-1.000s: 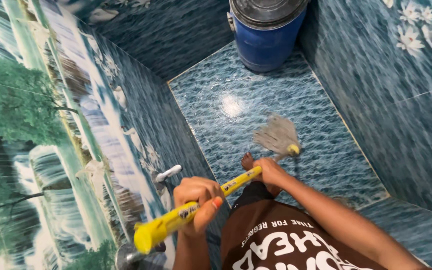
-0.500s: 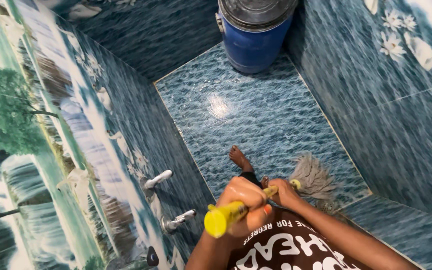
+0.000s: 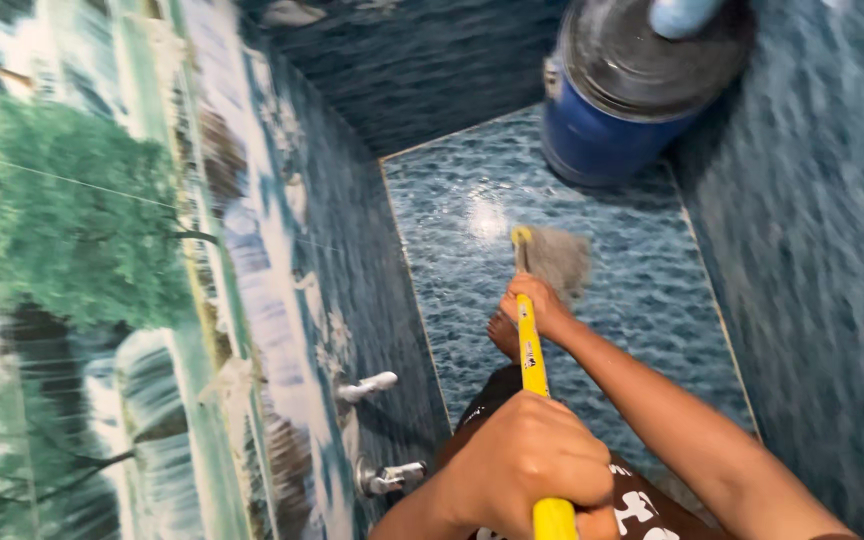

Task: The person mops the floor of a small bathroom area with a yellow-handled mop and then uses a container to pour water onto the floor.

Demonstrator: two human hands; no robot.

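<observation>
A yellow-handled broom with grey bristles [image 3: 534,340] runs from bottom centre up to mid-frame, its bristle head on the wet blue patterned floor tiles [image 3: 642,300]. The left hand [image 3: 527,465] is clenched around the handle's near end; the right hand [image 3: 537,305] is wrapped around it farther up. A blue plastic barrel with a dark lid [image 3: 632,90] stands at upper right, and two white wall taps [image 3: 377,385] are at lower left.

Left hand [image 3: 530,463] fisted close below the camera, knuckles up, right hand [image 3: 540,306] clenched farther out, right forearm stretched forward, one bare foot [image 3: 502,333] showing
</observation>
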